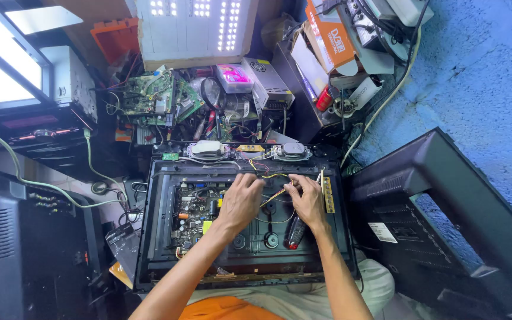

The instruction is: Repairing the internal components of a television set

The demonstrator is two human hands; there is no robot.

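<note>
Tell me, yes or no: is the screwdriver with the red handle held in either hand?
No. The red-handled screwdriver lies on the opened television back below the right hand, while both hands work the wires.

The opened television chassis (161,261) is black, and its circuit board (194,214) is dark with yellow and orange parts. Yellow and red wires (262,169) cross its upper edge. The screwdriver (295,232) has a red-and-black handle. Behind lie green circuit boards (152,98) and an orange cardboard box (330,35). The wall (481,71) is mottled blue.

green circuit boards (149,98) | LED panel (194,26) | black TV back cover (445,225)
</note>
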